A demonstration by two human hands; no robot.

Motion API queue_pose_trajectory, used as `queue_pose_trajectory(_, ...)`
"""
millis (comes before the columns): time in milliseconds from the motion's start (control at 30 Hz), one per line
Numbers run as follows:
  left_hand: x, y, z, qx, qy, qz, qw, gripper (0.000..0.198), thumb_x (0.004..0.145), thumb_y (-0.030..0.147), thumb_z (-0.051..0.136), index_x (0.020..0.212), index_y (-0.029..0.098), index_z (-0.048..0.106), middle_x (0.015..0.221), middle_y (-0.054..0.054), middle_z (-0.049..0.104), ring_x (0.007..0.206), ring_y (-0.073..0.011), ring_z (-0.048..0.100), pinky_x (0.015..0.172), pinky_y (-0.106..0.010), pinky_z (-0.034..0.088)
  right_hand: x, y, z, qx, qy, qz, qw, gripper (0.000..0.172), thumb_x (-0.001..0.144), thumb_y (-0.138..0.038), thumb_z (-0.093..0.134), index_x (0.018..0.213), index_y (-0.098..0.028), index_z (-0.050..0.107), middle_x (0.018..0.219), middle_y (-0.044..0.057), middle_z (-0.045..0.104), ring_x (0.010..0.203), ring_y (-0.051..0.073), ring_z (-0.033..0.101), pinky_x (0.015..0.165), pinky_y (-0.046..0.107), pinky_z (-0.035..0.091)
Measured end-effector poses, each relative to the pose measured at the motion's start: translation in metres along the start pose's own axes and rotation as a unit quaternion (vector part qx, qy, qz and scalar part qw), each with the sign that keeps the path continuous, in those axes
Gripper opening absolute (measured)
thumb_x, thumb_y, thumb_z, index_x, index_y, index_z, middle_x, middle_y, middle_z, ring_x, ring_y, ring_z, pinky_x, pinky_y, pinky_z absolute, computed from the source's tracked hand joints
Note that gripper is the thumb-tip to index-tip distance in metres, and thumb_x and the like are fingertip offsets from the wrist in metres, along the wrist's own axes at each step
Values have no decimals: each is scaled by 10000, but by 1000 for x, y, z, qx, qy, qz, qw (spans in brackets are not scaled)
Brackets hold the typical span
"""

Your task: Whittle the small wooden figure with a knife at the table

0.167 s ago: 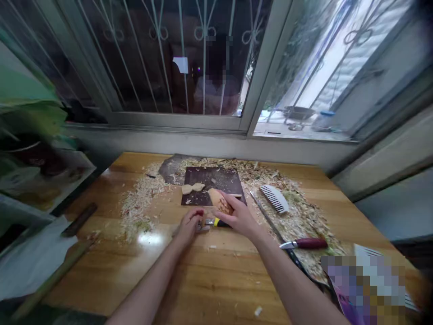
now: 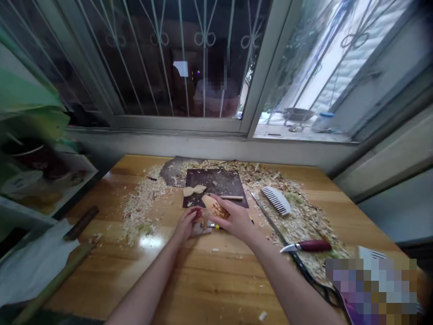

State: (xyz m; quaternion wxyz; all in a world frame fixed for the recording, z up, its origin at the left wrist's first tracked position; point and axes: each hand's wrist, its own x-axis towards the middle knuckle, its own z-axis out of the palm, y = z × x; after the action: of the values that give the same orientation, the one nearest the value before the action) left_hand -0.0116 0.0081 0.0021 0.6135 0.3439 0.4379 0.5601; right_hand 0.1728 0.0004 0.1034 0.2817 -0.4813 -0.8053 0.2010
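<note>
My right hand [image 2: 238,220] is closed around a carved piece of pale wood [image 2: 216,207] with brown scorched-looking marks, its rounded end pointing left. Close beside it, my left hand [image 2: 187,222] has its fingers bent together by a small brownish strip [image 2: 204,217]; what they pinch is too small to make out. Under the hands lies a yellow and black tool [image 2: 217,226] with a flat metal end, mostly covered by my right hand. A bow-shaped wooden piece [image 2: 194,190] rests on the dark mat [image 2: 219,180], and a thin pale stick [image 2: 232,197] lies there too.
Wood shavings [image 2: 138,207] ring the mat on the wooden table [image 2: 203,280]. At right lie a white comb-like piece [image 2: 275,200], a red-handled knife [image 2: 314,245] and a long dark blade-like tool [image 2: 274,228]. A wooden-handled tool [image 2: 50,280] lies left. A barred window [image 2: 176,123] stands behind.
The carved wood in my right hand has moved slightly left, nearer my left fingers. More of the thin stick shows, and less of the yellow and black tool. The view has shifted slightly.
</note>
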Motion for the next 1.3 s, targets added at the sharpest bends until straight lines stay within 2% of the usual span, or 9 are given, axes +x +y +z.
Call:
queue_pose_trajectory(167, -15, 0, -7, 85, -101, 64, 989, 421, 667, 443, 654, 998, 184, 633, 996, -75, 625, 965, -215, 542, 915, -378, 389, 9, 1, 3, 49, 39, 65, 996, 581, 802, -460, 521, 1333, -289, 360, 1146, 39, 604, 1006, 219, 569, 840, 330, 437)
queue_pose_trajectory(300, -23, 0, 1, 209, -94, 136, 964, 383, 635, 380, 704, 965, 196, 643, 1011, -71, 602, 968, -220, 535, 899, -383, 400, 15, -5, -4, 62, 21, 46, 997, 545, 816, -456, 500, 1314, -262, 391, 1151, 51, 603, 1011, 219, 567, 847, 334, 433)
queue_pose_trajectory(433, -24, 3, 8, 285, -119, 160, 938, 187, 743, 326, 611, 826, 178, 689, 913, -71, 619, 911, -201, 555, 855, -355, 420, 17, -33, -22, 13, 34, 35, 999, 553, 807, -475, 503, 1306, -259, 401, 1126, 59, 599, 972, 223, 573, 811, 339, 444)
queue_pose_trajectory(567, -22, 2, 7, 292, -123, 169, 933, 176, 759, 315, 595, 797, 182, 704, 925, -67, 605, 901, -187, 552, 840, -324, 421, 19, -70, -43, -24, 96, -8, 995, 557, 836, -470, 452, 1336, -251, 341, 1119, 66, 567, 909, 198, 577, 770, 309, 447)
queue_pose_trajectory(633, -21, 0, 5, 292, -128, 171, 932, 182, 749, 326, 606, 802, 187, 710, 945, -66, 595, 918, -190, 544, 850, -322, 414, 20, -79, -43, -40, 132, -21, 990, 578, 844, -480, 430, 1353, -239, 301, 1137, 73, 548, 907, 187, 572, 756, 286, 443)
queue_pose_trajectory(867, -21, 0, 3, 293, -122, 160, 935, 238, 754, 354, 590, 680, 157, 701, 799, -48, 615, 841, -194, 540, 781, -328, 433, 22, -62, 4, -192, -29, 20, 981, 559, 815, -547, 439, 1275, -229, 425, 984, 79, 605, 803, 207, 612, 657, 278, 427)
queue_pose_trajectory(967, -21, 2, 4, 281, -135, 163, 936, 229, 757, 357, 586, 747, 169, 716, 869, -59, 617, 872, -201, 542, 810, -334, 426, 25, -67, -3, -175, 15, 6, 984, 575, 816, -545, 442, 1301, -240, 389, 1011, 71, 598, 821, 201, 606, 669, 277, 429)
queue_pose_trajectory(1200, -21, 4, 6, 279, -138, 164, 936, 200, 759, 341, 590, 795, 193, 720, 884, -62, 603, 879, -194, 552, 833, -334, 415, 26, -89, -57, -95, 150, -10, 984, 537, 816, -475, 493, 1296, -253, 397, 1068, 46, 581, 877, 189, 584, 714, 280, 452)
queue_pose_trajectory(1300, -20, 3, 5, 283, -138, 161, 935, 196, 756, 334, 595, 788, 183, 717, 883, -60, 603, 878, -190, 553, 828, -323, 416, 23, -87, -53, -91, 173, -6, 981, 559, 821, -472, 485, 1317, -240, 372, 1112, 63, 565, 895, 185, 578, 722, 275, 451)
